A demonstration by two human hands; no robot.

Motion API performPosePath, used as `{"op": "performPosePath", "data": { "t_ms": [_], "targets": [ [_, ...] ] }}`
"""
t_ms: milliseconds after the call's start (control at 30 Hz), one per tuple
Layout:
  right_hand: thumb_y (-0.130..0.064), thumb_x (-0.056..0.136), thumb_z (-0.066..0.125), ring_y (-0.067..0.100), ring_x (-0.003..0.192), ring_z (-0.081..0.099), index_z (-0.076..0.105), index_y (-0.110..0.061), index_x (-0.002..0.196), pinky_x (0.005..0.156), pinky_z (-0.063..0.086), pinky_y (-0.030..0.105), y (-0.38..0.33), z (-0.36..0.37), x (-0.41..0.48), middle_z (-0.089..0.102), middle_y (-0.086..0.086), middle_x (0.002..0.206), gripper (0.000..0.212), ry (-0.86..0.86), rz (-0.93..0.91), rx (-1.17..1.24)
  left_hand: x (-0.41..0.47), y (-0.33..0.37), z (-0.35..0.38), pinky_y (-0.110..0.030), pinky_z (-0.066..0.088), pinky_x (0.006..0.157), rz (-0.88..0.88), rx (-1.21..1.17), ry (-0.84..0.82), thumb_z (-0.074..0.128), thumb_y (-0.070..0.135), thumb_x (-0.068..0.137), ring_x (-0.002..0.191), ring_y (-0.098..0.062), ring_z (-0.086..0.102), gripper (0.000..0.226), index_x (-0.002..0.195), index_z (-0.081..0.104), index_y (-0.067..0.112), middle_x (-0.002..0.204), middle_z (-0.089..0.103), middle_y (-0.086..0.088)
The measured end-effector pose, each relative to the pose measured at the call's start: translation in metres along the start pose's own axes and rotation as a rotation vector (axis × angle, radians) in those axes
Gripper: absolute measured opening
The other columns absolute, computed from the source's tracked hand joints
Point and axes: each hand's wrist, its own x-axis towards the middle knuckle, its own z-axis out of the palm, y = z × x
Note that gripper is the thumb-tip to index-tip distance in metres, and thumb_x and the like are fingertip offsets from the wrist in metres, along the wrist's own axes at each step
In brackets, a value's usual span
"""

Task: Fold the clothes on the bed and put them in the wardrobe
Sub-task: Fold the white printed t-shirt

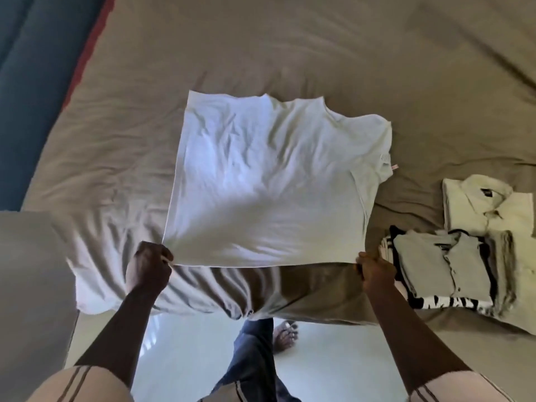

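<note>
From the head view: a pale, creased T-shirt (269, 181) spread over the tan bed (290, 47), near hem lifted off it. Left hand (149, 266) pinches one hem corner, right hand (375, 269) the other. Folded shirts (452, 268) lie stacked rightward, their lower layers mostly hidden.

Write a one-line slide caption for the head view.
Left hand and right hand pinch near corners of a white shirt over the bed, beside folded shirts.
</note>
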Motion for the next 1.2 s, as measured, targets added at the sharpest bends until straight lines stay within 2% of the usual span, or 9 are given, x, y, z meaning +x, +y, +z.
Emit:
{"op": "performPosePath", "data": {
  "t_ms": [133, 267, 400, 533, 800, 933, 1000, 1100, 1200],
  "targets": [
    [0.015, 0.086, 0.065, 0.015, 0.038, 0.048, 0.053, -0.006, 0.068, 0.035, 0.036, 0.019, -0.005, 0.01, 0.007, 0.053, 0.008, 0.053, 0.031, -0.031, -0.01, -0.022, 0.007, -0.026, 0.009, -0.042, 0.06, 0.074, -0.095, -0.143, -0.097, 0.071, 0.009, 0.082, 0.078, -0.029, 0.074, 0.029, 0.078, 0.072, 0.038, 0.088, 0.075, 0.001],
    [0.002, 0.088, 0.072, 0.01, 0.028, 0.047, 0.061, 0.001, 0.087, 0.03, 0.037, 0.017, -0.041, 0.039, 0.028, 0.056, 0.011, 0.06, 0.011, 0.015, 0.08, -0.007, 0.034, -0.001, -0.002, -0.029, 0.057, 0.049, -0.328, -0.633, -0.239, 0.06, 0.004, 0.102, 0.048, -0.019, 0.069, 0.01, 0.102, 0.069, 0.007, 0.076, 0.07, -0.018],
    [-0.004, 0.096, 0.066, 0.014, 0.046, 0.052, 0.055, -0.007, 0.08, 0.038, 0.046, 0.019, -0.092, 0.072, 0.041, 0.053, 0.01, 0.074, 0.019, -0.052, 0.151, 0.11, 0.087, 0.038, -0.013, -0.024, 0.06, 0.051, -0.508, -0.91, -0.166, 0.058, 0.003, 0.102, 0.052, -0.016, 0.072, 0.009, 0.102, 0.066, 0.006, 0.083, 0.069, -0.017],
    [0.0, 0.098, 0.061, 0.021, 0.074, 0.059, 0.059, -0.004, 0.086, 0.052, 0.062, 0.03, -0.139, 0.117, 0.051, 0.056, 0.011, 0.086, 0.013, -0.08, 0.16, 0.375, 0.157, 0.059, -0.01, -0.029, 0.064, 0.061, -0.635, -0.953, -0.094, 0.062, -0.001, 0.095, 0.067, -0.025, 0.073, 0.009, 0.097, 0.07, 0.005, 0.086, 0.071, -0.018],
    [-0.008, 0.095, 0.058, 0.019, 0.059, 0.062, 0.06, -0.007, 0.081, 0.058, 0.058, 0.03, -0.155, 0.16, 0.092, 0.059, 0.009, 0.077, 0.014, -0.178, 0.195, 0.23, 0.239, 0.076, 0.022, -0.028, 0.063, 0.062, -0.778, -0.942, -0.123, 0.068, 0.002, 0.092, 0.057, -0.016, 0.072, 0.003, 0.09, 0.069, 0.005, 0.084, 0.073, -0.016],
    [-0.012, 0.093, 0.064, 0.018, 0.062, 0.063, 0.061, -0.011, 0.082, 0.062, 0.058, 0.031, -0.152, 0.161, 0.098, 0.061, 0.007, 0.078, 0.012, -0.203, 0.181, 0.236, 0.246, 0.087, 0.026, -0.036, 0.062, 0.085, -0.728, -1.002, -0.158, 0.068, -0.004, 0.091, 0.073, -0.023, 0.071, 0.011, 0.09, 0.068, 0.007, 0.094, 0.07, -0.02],
    [-0.018, 0.094, 0.064, 0.021, 0.074, 0.063, 0.063, -0.013, 0.084, 0.069, 0.059, 0.033, -0.152, 0.159, 0.098, 0.065, 0.006, 0.087, 0.011, -0.224, 0.17, 0.218, 0.246, 0.088, 0.028, -0.039, 0.06, 0.093, -0.71, -1.029, -0.156, 0.065, -0.007, 0.093, 0.078, -0.025, 0.069, 0.013, 0.099, 0.068, 0.005, 0.096, 0.07, -0.019],
    [-0.021, 0.096, 0.064, 0.024, 0.083, 0.062, 0.065, -0.015, 0.093, 0.079, 0.057, 0.038, -0.151, 0.161, 0.098, 0.064, 0.005, 0.097, 0.007, -0.233, 0.139, 0.213, 0.245, 0.084, 0.03, -0.038, 0.06, 0.088, -0.657, -1.058, -0.166, 0.059, -0.01, 0.095, 0.084, -0.026, 0.071, 0.043, 0.133, 0.057, 0.009, 0.097, 0.071, -0.014],
    [-0.009, 0.096, 0.066, 0.018, 0.064, 0.062, 0.062, -0.013, 0.108, 0.063, 0.053, 0.03, -0.15, 0.168, 0.097, 0.061, 0.01, 0.095, 0.013, -0.165, -0.026, 0.009, 0.245, 0.074, 0.036, -0.047, 0.06, 0.091, -0.553, -0.809, -0.14, 0.063, 0.003, 0.093, 0.085, -0.033, 0.073, 0.054, 0.14, 0.049, 0.024, 0.096, 0.072, -0.01]
  ]
}}
